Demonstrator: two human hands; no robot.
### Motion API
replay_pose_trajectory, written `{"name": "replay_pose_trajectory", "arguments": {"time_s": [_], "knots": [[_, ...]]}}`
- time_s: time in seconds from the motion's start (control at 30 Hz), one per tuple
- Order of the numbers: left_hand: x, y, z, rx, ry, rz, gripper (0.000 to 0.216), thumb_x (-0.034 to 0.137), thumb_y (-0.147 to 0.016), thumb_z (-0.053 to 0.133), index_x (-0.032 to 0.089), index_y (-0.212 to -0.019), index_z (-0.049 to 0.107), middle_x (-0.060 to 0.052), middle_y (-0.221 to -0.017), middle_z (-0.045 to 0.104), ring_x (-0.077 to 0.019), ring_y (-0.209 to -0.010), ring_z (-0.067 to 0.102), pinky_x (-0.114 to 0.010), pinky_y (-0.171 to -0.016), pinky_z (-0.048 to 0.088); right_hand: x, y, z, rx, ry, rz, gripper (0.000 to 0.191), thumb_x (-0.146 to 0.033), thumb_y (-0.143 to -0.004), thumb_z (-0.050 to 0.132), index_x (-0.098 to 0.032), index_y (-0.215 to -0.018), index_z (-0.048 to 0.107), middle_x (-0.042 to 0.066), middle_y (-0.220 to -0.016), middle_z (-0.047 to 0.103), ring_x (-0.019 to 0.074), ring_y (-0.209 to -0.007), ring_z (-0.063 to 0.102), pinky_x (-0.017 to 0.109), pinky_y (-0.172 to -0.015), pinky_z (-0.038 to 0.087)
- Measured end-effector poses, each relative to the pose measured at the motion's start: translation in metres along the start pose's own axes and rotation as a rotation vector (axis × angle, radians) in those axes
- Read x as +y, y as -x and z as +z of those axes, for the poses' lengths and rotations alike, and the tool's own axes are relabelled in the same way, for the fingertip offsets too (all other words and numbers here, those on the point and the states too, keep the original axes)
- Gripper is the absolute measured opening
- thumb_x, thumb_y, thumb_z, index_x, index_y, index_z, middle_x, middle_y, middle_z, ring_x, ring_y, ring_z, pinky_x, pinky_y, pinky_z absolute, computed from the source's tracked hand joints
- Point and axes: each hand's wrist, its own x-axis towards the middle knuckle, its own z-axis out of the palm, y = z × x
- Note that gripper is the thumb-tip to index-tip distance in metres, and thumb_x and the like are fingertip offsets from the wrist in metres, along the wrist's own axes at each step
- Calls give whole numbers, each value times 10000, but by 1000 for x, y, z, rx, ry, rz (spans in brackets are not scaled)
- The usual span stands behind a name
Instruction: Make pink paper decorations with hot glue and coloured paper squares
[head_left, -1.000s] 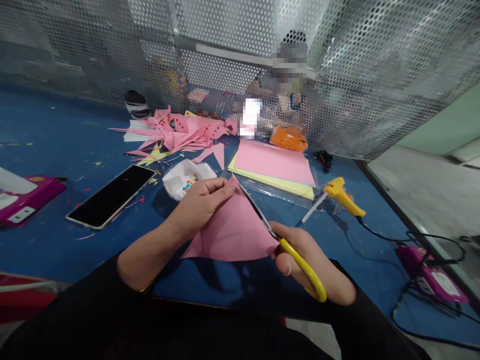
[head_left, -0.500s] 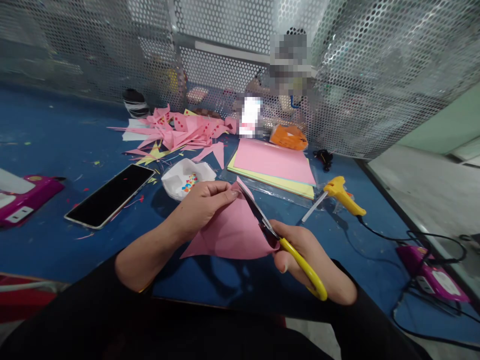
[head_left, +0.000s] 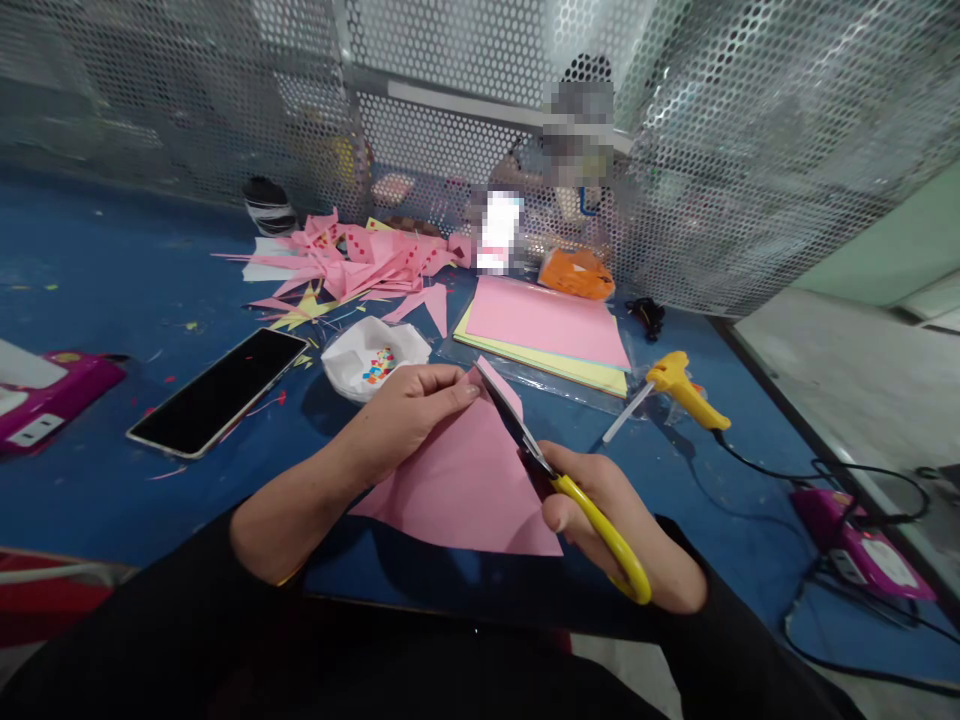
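Observation:
My left hand pinches a sheet of pink paper near its top corner, thumb on top. In my right hand is a pair of yellow-handled scissors, its blades pointing up and left to the pinched corner. The blades lie along the paper's right edge, with a narrow pink strip showing beyond them. Below, the sheet hangs loose over the front of the blue table. Just past my left hand stands a white paper-lined bowl holding small coloured bits.
Pink cut pieces lie heaped at the back. Pink and yellow sheets are stacked behind my hands. A phone and a purple power strip lie left; a yellow glue gun and a corded purple power strip lie right.
The lower right part of the pink paper has come away from my right fingers and dropped flat below the scissors. More of the strip shows beyond the blades. Both hands have barely moved.

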Motion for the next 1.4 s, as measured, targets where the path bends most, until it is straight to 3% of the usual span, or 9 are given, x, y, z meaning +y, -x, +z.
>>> {"name": "replay_pose_trajectory", "arguments": {"time_s": [0.13,0.33,0.47,0.6,1.03,1.4], "knots": [[1,0,1,3,-23,18,315,462,-783,730,174,-686,648,22,-636,563,-132,-611,493,-256,-564,360,1,0,3,27,-17,0,740,-921,-735,393,-200,-777,554,-43,-591,417,111,-546,328,239,-477,264],[5,1,1,26,-67,39,330,479,-804,699,190,-658,638,-6,-647,609,-196,-720,597,-309,-644,456,-4,1,-1,58,-44,-18,814,-952,-729,329,-181,-804,580,-44,-614,387,116,-586,304,252,-509,283],[5,1,2,62,-55,56,331,481,-815,681,192,-659,642,-11,-653,617,-192,-700,592,-317,-651,460,-3,0,-6,16,19,-51,824,-956,-723,319,-188,-869,577,-33,-664,444,123,-605,334,258,-535,304],[4,0,2,72,-55,69,333,488,-826,663,196,-665,647,-10,-645,608,-187,-680,580,-310,-635,452,0,-1,-6,26,97,-71,784,-952,-716,317,-203,-814,530,-44,-641,426,118,-577,337,255,-522,270],[1,-1,0,0,-185,100,310,427,-890,597,179,-709,640,29,-688,517,-135,-654,432,-278,-626,321,0,-2,-2,92,280,-130,739,-919,-762,298,-211,-785,507,-47,-598,458,115,-525,402,243,-504,249],[-5,-4,-1,23,-240,134,301,436,-891,603,206,-699,637,1,-783,612,-175,-767,519,-284,-693,401,1,-2,1,111,311,-133,707,-890,-799,324,-215,-807,531,-44,-585,472,119,-512,428,245,-497,259]]}}
